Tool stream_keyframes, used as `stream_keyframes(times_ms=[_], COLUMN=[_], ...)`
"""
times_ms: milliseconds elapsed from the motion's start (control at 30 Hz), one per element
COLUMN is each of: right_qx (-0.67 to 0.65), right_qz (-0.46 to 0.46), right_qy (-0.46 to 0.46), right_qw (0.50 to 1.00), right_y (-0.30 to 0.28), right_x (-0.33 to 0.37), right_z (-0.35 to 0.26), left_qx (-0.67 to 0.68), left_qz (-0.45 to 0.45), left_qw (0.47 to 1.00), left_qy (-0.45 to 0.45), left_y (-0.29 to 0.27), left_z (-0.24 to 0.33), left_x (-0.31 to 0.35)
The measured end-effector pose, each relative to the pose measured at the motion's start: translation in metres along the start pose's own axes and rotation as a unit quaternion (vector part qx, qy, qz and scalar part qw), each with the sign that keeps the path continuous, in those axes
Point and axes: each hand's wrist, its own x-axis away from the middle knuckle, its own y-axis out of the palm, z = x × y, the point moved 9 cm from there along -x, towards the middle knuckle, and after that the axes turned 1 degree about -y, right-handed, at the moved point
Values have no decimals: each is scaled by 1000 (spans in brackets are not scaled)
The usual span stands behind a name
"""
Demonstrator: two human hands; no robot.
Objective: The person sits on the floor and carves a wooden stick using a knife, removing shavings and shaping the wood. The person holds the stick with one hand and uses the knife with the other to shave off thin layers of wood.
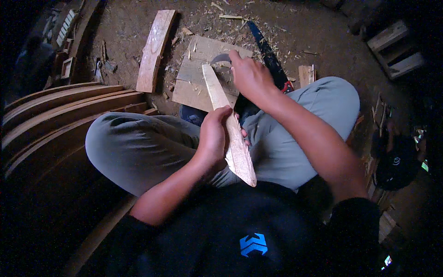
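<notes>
My left hand [214,138] is wrapped round a long pale piece of wood [240,159], roughly carved, with a narrow blunt far end and a pointed near end. The piece slants over my lap, its tip by my shirt. In my right hand [251,76], closed with its back toward me, is a knife with a curved blade [221,58]. That blade points left, just beyond the wood's far end and apart from it. The knife's handle is hidden in my fist. Beneath both lies a flat wooden board [184,85] on the ground in front of my crossed legs.
A long dark blade [263,44] with a red-and-black handle [287,87] lies right of the board. Left of it is a reddish plank [156,51]. Shavings [226,17] litter the dirt floor. Curved timber strips [69,104] stand left; a wooden frame [394,48] is far right.
</notes>
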Motion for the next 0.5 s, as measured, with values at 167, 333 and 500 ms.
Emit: stream_keyframes(times_ms=[167, 333, 500], right_qx=[0, 56, 14], right_qz=[-13, 2, 64], right_qy=[45, 51, 170], right_qw=[999, 997, 983], right_y=[-9, -11, -32], right_x=[0, -14, -25], right_z=[5, 19, 66], left_qx=[-17, -13, -20], left_qz=[4, -5, -91], left_qw=[999, 998, 993], left_qy=[32, 65, 76], left_y=[2, 0, 16], left_z=[7, 24, 36], left_x=[8, 13, 29])
